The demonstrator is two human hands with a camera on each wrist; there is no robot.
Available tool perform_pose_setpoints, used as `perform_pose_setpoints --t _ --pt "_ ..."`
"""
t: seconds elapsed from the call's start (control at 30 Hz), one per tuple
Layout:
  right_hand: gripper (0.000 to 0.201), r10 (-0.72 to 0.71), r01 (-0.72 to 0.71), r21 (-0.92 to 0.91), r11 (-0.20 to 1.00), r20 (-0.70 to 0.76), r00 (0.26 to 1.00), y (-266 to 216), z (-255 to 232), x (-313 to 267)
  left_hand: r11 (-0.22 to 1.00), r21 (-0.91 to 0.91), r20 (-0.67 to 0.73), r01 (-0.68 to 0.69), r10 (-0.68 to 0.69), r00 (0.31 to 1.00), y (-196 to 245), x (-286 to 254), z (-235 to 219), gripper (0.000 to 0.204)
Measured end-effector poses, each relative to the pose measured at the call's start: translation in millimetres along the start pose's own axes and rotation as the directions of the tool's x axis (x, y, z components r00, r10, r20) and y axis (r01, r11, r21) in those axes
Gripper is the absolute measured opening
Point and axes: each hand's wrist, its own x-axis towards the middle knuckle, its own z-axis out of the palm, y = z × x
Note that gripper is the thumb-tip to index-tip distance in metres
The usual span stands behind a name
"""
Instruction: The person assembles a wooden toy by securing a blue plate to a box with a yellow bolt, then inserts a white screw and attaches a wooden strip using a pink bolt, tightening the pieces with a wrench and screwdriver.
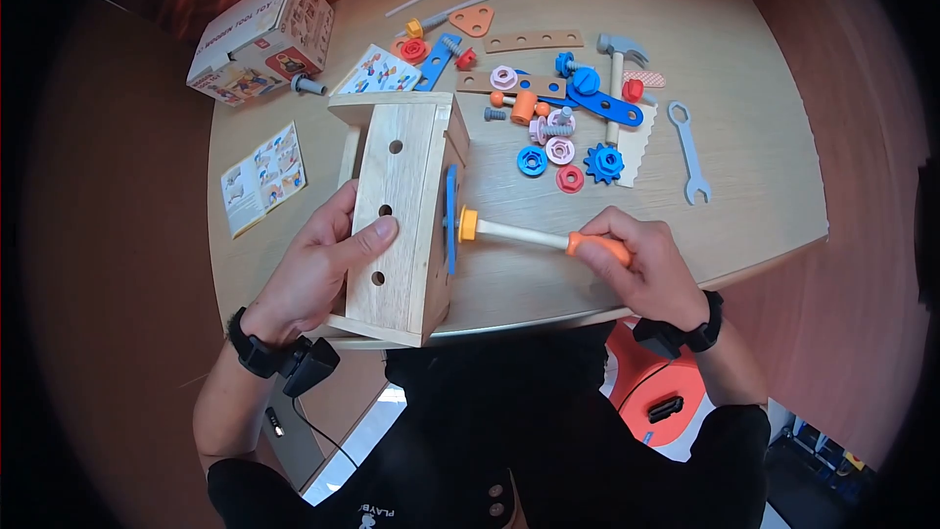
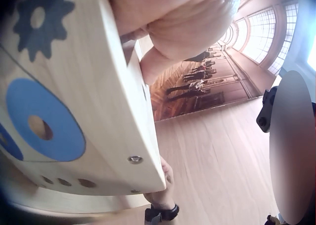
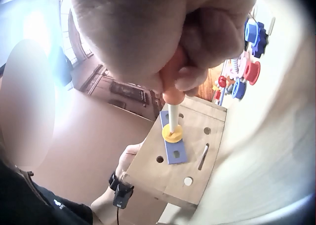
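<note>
A wooden box with round holes stands tilted at the table's front edge. My left hand grips its left side, thumb on the holed face. Against its right face lies a blue strip, also seen in the right wrist view as a holed strip. A yellow bolt head sits over the strip's middle. My right hand holds the orange handle of a screwdriver, whose pale shaft meets the yellow head. In the left wrist view the box's end panel shows a blue disc and a dark gear print.
Behind the right hand lie a blue gear, a red nut, a hammer and a grey wrench. A carton and an open leaflet are at the left. Strips and bolts lie mid-table.
</note>
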Motion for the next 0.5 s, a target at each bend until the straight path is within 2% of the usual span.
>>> perform_pose_setpoints --t 0.07,0.13,0.17,0.23,0.27,0.33,0.37,0.43,0.47,0.5 --pt "0.018 -0.015 0.016 -0.043 0.999 0.021 1.000 8 -1 2 1.000 0.000 -0.002 0.002 -0.002 1.000 -2 0 -1 0.049" --pt "0.019 0.030 -0.016 -0.108 0.994 0.127 0.991 13 -1 3 1.000 0.001 -0.004 -0.001 0.001 1.000 -1 1 -1 0.050" --pt "0.019 0.028 -0.014 -0.108 0.994 0.128 0.991 8 -2 3 1.000 -0.001 -0.001 0.003 -0.003 1.000 -1 1 -1 0.050" --pt "0.024 0.177 -0.189 0.073 0.979 0.147 0.973 -8 -4 3 1.000 -0.007 -0.005 0.007 -0.007 1.000 -1 1 -2 0.049" --pt "0.024 0.177 -0.189 0.073 0.979 0.151 0.973 -6 -3 3 1.000 -0.007 -0.001 0.001 -0.001 1.000 -1 1 -2 0.049" --pt "0.026 0.084 -0.089 0.055 0.994 0.084 0.993 3 -1 2 1.000 -0.006 0.004 -0.006 0.006 1.000 -2 1 -2 0.048" --pt "0.026 0.085 -0.089 0.055 0.994 0.082 0.993 5 0 4 1.000 -0.005 0.005 -0.006 0.006 1.000 -2 1 -2 0.048" --pt "0.032 0.230 -0.223 -0.061 0.973 0.155 0.961 8 -1 8 1.000 -0.002 0.010 -0.009 0.009 1.000 -1 2 -2 0.047" --pt "0.032 0.228 -0.221 -0.064 0.973 0.152 0.962 7 1 8 1.000 0.009 0.008 -0.008 0.008 1.000 -1 1 -1 0.047" --pt "0.036 0.155 -0.156 0.009 0.988 0.107 0.982 5 5 7 1.000 0.019 0.005 -0.008 0.008 1.000 -1 1 -1 0.046"
